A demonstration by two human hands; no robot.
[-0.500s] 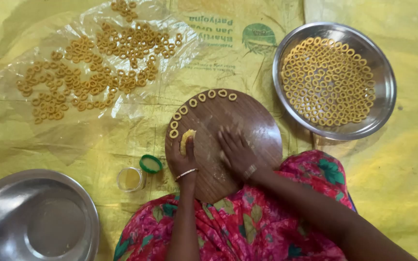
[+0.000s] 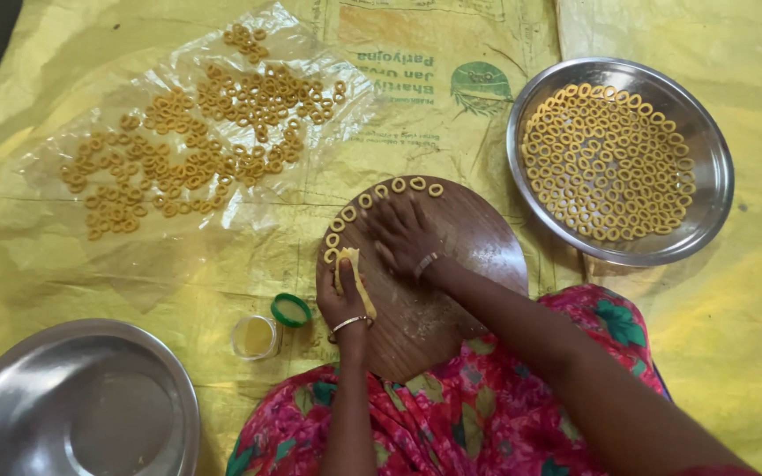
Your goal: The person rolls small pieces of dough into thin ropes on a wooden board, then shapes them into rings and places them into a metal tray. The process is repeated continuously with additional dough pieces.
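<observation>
A round wooden board (image 2: 465, 238) lies in front of me on a yellow sheet. Small dough rings (image 2: 379, 196) line its far-left rim in an arc. My left hand (image 2: 339, 300) rests on the board's left edge and holds a strip of yellow dough (image 2: 352, 278). My right hand (image 2: 403, 236) lies palm down on the board's middle with fingers spread, pressing toward the rings. Whether anything is under its palm is hidden.
A steel plate (image 2: 707, 189) at the right holds several dough rings in rows. More rings lie on a clear plastic sheet (image 2: 90, 256) at the upper left. An empty steel bowl (image 2: 72, 405) sits lower left. A small open jar (image 2: 254, 337) and green lid (image 2: 292, 309) stand beside the board.
My right hand has slid up and left across the board toward the ring arc. The left hand still holds the dough strip, shifted slightly.
</observation>
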